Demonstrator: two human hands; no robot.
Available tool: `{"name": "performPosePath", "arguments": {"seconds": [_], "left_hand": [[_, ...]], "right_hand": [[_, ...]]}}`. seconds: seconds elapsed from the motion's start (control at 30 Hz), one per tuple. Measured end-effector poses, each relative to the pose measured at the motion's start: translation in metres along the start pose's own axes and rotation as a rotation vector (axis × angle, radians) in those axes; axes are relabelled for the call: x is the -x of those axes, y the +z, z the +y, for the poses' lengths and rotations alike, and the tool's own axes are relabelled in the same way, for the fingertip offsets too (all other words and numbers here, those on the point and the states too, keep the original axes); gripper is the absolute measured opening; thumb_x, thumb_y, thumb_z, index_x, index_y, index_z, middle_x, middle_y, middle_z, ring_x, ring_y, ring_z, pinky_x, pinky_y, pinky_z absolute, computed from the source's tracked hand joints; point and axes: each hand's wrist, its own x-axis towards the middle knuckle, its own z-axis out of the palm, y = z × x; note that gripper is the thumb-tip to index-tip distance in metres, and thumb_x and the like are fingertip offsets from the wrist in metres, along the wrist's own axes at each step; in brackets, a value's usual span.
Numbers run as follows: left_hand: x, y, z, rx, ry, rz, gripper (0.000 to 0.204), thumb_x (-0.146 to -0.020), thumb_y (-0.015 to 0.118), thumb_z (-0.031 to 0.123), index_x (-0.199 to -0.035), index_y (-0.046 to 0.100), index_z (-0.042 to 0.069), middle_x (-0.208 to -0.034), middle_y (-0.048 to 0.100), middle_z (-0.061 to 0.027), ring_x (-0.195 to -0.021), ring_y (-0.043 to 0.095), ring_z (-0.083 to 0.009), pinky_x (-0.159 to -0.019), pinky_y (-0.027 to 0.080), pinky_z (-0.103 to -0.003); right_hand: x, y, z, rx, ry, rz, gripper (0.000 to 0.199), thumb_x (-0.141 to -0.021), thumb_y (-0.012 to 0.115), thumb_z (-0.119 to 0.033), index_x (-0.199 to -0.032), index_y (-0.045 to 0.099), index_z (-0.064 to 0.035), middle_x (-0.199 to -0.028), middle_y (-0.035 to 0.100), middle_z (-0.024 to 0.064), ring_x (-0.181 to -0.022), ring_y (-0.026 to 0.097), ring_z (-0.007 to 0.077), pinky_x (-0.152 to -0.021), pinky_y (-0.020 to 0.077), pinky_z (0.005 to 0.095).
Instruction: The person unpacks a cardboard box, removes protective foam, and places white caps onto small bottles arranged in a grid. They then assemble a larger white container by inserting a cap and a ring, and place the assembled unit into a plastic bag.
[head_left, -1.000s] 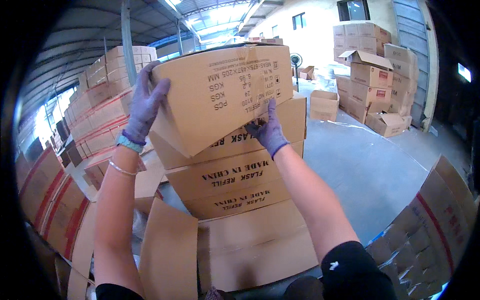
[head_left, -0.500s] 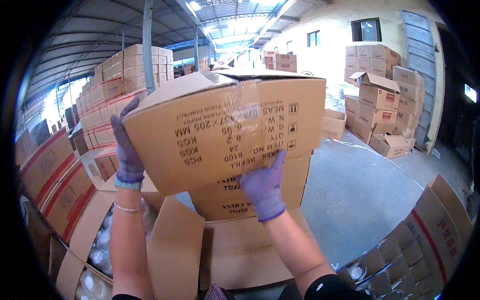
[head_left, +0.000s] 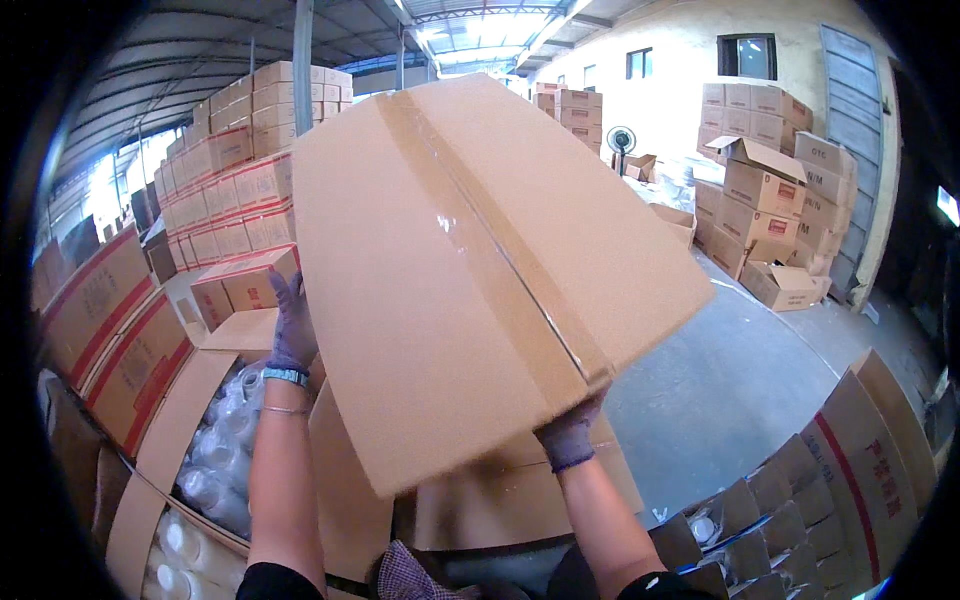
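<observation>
Carton (head_left: 430,330): matte brown cardboard, rectangular, glossy tan tape (head_left: 482,240) along its seam; tilted, it hung above cardboard flaps (head_left: 500,515). Clamped between purple-gloved left hand (head_left: 293,330) at its side and right hand (head_left: 572,437) under its near edge. Stacked cartons (head_left: 225,205) bore red bands, print.

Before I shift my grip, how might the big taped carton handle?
The carton seems fairly stiff, as its broad face looks flat. It could tip or twist: the left hand is at its left side, while the right hand is under its near edge.
</observation>
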Motion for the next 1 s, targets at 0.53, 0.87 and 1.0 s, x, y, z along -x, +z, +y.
{"name": "performPosePath", "arguments": {"seconds": [0.53, 0.87, 1.0], "left_hand": [[0.303, 0.103, -0.058, 0.297, -0.663, 0.202, 0.063, -0.089, 0.067, 0.022, -0.144, 0.042, 0.003, -0.14, 0.053, -0.0132, -0.129, 0.052, -0.034, -0.11, 0.042, -0.05], [0.411, 0.167, -0.083, 0.754, -1.286, 0.328, 0.061, -0.099, 0.059, 0.036, -0.149, 0.035, 0.008, -0.15, 0.043, -0.0163, -0.131, 0.048, -0.0396, -0.108, 0.041, -0.058], [0.422, 0.182, -0.065, 0.609, -1.602, 0.067, 0.062, -0.099, 0.059, 0.034, -0.149, 0.034, 0.007, -0.148, 0.046, -0.017, -0.127, 0.053, -0.0377, -0.107, 0.043, -0.054]], "right_hand": [[0.04, -0.234, -0.116, 0.774, 0.481, 0.348, 0.081, -0.093, 0.04, -0.07, -0.152, 0.036, -0.0145, -0.145, 0.049, 0.0095, -0.129, 0.049, 0.027, -0.106, 0.0407, 0.0475], [-0.017, -0.313, -0.161, 0.994, 0.688, 0.341, 0.075, -0.097, 0.04, -0.064, -0.152, 0.037, -0.0129, -0.139, 0.054, 0.0097, -0.123, 0.054, 0.0251, -0.102, 0.0455, 0.0436], [-0.036, -0.329, -0.16, 1.005, 0.758, 0.318, 0.073, -0.099, 0.039, -0.062, -0.152, 0.037, -0.0122, -0.136, 0.057, 0.0098, -0.12, 0.057, 0.0243, -0.101, 0.0474, 0.042]]}}
